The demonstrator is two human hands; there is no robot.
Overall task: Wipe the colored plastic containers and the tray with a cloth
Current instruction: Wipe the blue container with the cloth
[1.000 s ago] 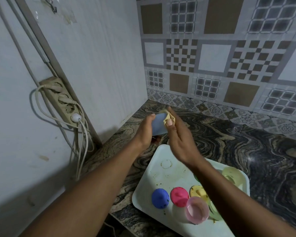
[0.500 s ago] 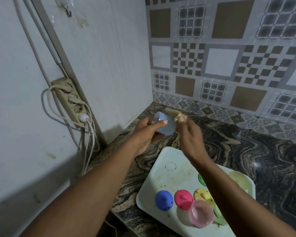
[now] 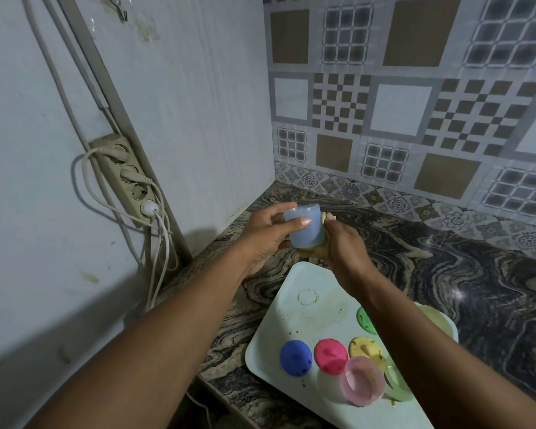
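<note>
My left hand (image 3: 262,239) grips a translucent blue container (image 3: 307,230), held upright above the counter. Pressed against the container's right side and bottom is a yellow cloth (image 3: 314,251), bunched in my right hand (image 3: 347,255). Below them lies a white tray (image 3: 310,308) with brown stains. On the tray sit a blue lid (image 3: 295,357), a pink lid (image 3: 330,356), a yellow lid (image 3: 365,351), a pink container (image 3: 364,380) lying on its side, and green pieces (image 3: 364,320) partly hidden by my right forearm.
The tray rests on a dark marbled counter (image 3: 461,274) near its front edge. A white wall on the left carries a power strip (image 3: 127,178) with hanging cables. Patterned tiles (image 3: 415,103) line the back wall.
The blue container has been turned upright in my left hand. The cloth has slid from the container's top to its right side and bottom.
</note>
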